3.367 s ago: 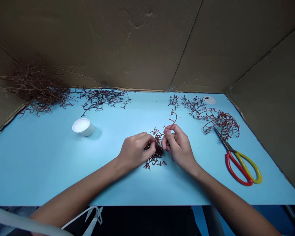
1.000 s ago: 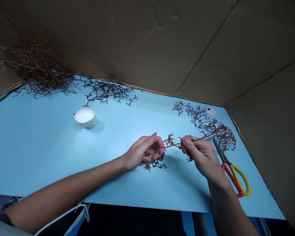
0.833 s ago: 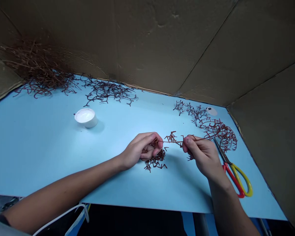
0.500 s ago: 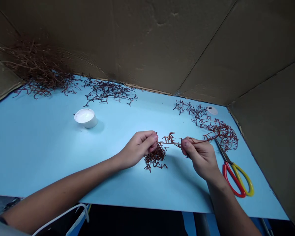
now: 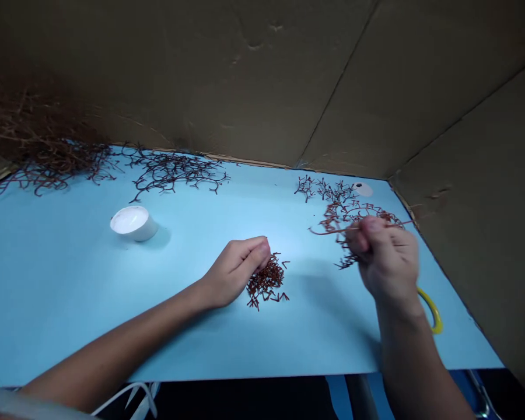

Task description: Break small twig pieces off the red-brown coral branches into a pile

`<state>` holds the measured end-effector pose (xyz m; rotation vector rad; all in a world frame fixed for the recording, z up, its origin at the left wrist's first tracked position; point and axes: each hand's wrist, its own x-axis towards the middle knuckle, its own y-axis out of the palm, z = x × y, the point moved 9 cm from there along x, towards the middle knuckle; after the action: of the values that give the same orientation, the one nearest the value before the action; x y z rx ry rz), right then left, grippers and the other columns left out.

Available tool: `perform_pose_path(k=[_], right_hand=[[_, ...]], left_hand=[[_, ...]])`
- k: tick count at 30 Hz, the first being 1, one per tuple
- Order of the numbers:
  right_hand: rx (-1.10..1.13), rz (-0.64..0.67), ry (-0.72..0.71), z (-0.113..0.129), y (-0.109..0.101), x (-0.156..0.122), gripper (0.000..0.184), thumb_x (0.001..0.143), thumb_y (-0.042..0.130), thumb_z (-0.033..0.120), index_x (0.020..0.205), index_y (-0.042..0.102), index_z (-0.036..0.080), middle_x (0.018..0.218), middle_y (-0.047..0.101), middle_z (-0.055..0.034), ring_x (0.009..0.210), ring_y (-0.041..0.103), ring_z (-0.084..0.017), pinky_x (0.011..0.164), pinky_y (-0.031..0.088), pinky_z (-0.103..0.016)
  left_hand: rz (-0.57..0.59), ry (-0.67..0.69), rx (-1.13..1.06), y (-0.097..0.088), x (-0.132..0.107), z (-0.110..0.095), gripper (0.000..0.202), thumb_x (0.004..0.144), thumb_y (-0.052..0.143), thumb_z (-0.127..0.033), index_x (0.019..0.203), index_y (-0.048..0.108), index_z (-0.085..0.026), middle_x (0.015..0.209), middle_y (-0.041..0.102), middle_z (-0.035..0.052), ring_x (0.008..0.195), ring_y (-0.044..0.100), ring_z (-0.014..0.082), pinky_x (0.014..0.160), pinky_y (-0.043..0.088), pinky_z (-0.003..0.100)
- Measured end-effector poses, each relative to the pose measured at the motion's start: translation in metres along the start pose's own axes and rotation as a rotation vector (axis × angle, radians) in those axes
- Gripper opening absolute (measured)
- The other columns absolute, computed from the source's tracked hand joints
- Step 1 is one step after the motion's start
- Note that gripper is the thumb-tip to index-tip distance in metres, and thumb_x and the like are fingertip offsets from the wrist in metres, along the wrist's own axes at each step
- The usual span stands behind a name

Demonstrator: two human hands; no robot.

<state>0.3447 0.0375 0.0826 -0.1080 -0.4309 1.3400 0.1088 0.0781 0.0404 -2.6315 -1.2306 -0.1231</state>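
Observation:
My left hand is closed in a pinch at the edge of a heap of small reddish-brown twig pieces; whatever its fingers hold is hidden. Further right, my right hand is closed on a thin brown twig, which sticks out to both sides of the fist and is smeared by motion. Branched brown twigs show just behind and beneath this hand; I cannot tell which of them it touches. Scissors lie partly hidden under the right wrist, with only their yellow handle showing.
A white round tub stands on the light blue tabletop at left. Dark branching twigs lie along the back, beside a big brown tangle. A white disc lies at back right. Cardboard walls enclose the back and right.
My right hand has moved right and up, away from my left hand, carrying the twig that was stretched between them. It now covers most of the scissors. The view has shifted slightly.

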Motion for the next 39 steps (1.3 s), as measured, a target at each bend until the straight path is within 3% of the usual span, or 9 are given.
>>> perform_pose_path(k=[3, 10, 14, 17, 20, 25, 29, 32, 39], right_hand=[[0.119, -0.059, -0.001, -0.006, 0.02, -0.004, 0.06, 0.101, 0.063, 0.063, 0.059, 0.045, 0.023, 0.06, 0.035, 0.0019, 0.056, 0.031, -0.014, 0.053, 0.022, -0.034], [0.333, 0.143, 0.199, -0.023, 0.061, -0.014, 0.061, 0.101, 0.062, 0.064, 0.058, 0.047, 0.022, 0.053, 0.028, 0.006, 0.052, 0.024, -0.012, 0.052, 0.018, -0.032], [0.305, 0.243, 0.245, -0.029, 0.074, -0.015, 0.062, 0.1, 0.061, 0.067, 0.059, 0.047, 0.022, 0.051, 0.029, 0.0067, 0.052, 0.023, -0.011, 0.051, 0.018, -0.031], [0.292, 0.347, 0.228, -0.026, 0.09, -0.019, 0.065, 0.1, 0.057, 0.07, 0.057, 0.045, 0.023, 0.051, 0.031, 0.0061, 0.052, 0.026, -0.012, 0.052, 0.022, -0.031], [0.293, 0.487, 0.215, -0.017, 0.109, -0.028, 0.067, 0.101, 0.053, 0.072, 0.057, 0.045, 0.023, 0.051, 0.034, 0.0054, 0.052, 0.03, -0.012, 0.053, 0.025, -0.03], [0.279, 0.497, 0.199, -0.01, 0.115, -0.028, 0.066, 0.101, 0.052, 0.073, 0.059, 0.042, 0.023, 0.054, 0.034, 0.0057, 0.054, 0.029, -0.012, 0.054, 0.027, -0.029], [0.207, 0.426, 0.17, -0.01, 0.102, -0.02, 0.067, 0.099, 0.055, 0.073, 0.057, 0.038, 0.024, 0.056, 0.03, 0.0062, 0.055, 0.024, -0.011, 0.054, 0.024, -0.03], [0.167, 0.468, 0.138, -0.007, 0.097, -0.019, 0.064, 0.102, 0.055, 0.068, 0.059, 0.039, 0.024, 0.057, 0.03, 0.0063, 0.054, 0.024, -0.011, 0.053, 0.024, -0.03], [0.047, 0.621, 0.022, 0.014, 0.091, -0.027, 0.055, 0.11, 0.049, 0.05, 0.064, 0.039, 0.022, 0.063, 0.029, 0.0052, 0.058, 0.025, -0.011, 0.055, 0.026, -0.029]], left_hand=[[0.011, 0.11, 0.301, 0.009, -0.003, -0.004, 0.038, 0.111, 0.039, -0.032, 0.075, 0.044, -0.022, 0.067, 0.045, -0.0019, 0.061, 0.039, 0.014, 0.061, 0.034, 0.031], [0.059, 0.248, 0.589, 0.019, -0.006, -0.001, 0.012, 0.103, 0.056, -0.028, 0.104, 0.064, -0.02, 0.099, 0.072, 0.0083, 0.092, 0.062, 0.0237, 0.083, 0.05, 0.04], [-0.025, 0.208, 0.404, 0.006, -0.006, 0.0, 0.039, 0.095, 0.072, -0.043, 0.125, 0.064, -0.019, 0.122, 0.072, 0.0142, 0.116, 0.063, 0.0314, 0.1, 0.052, 0.05], [-0.034, 0.125, -0.016, 0.004, -0.005, 0.004, 0.05, 0.101, 0.063, -0.05, 0.14, 0.057, -0.018, 0.138, 0.067, 0.0193, 0.126, 0.064, 0.0306, 0.096, 0.057, 0.044], [0.021, 0.03, -0.244, 0.012, -0.003, 0.004, 0.045, 0.101, 0.064, -0.046, 0.134, 0.06, -0.016, 0.129, 0.071, 0.0183, 0.112, 0.072, 0.0255, 0.086, 0.06, 0.035], [0.153, 0.079, 0.139, 0.018, -0.005, -0.011, 0.017, 0.105, 0.063, -0.03, 0.1, 0.072, -0.016, 0.095, 0.075, 0.0069, 0.084, 0.067, 0.0166, 0.078, 0.055, 0.031], [0.281, 0.264, 0.451, 0.027, -0.01, -0.022, 0.022, 0.111, 0.054, -0.029, 0.109, 0.072, -0.015, 0.101, 0.074, 0.0101, 0.093, 0.067, 0.0204, 0.085, 0.055, 0.034], [0.32, 0.277, 0.609, 0.028, -0.012, -0.023, 0.029, 0.114, 0.047, -0.03, 0.107, 0.072, -0.016, 0.1, 0.072, 0.0096, 0.092, 0.067, 0.0216, 0.082, 0.054, 0.034], [0.481, 0.218, 0.501, 0.029, -0.017, -0.037, 0.03, 0.113, 0.045, -0.026, 0.099, 0.07, -0.018, 0.089, 0.067, 0.0039, 0.078, 0.06, 0.0166, 0.072, 0.046, 0.028]])
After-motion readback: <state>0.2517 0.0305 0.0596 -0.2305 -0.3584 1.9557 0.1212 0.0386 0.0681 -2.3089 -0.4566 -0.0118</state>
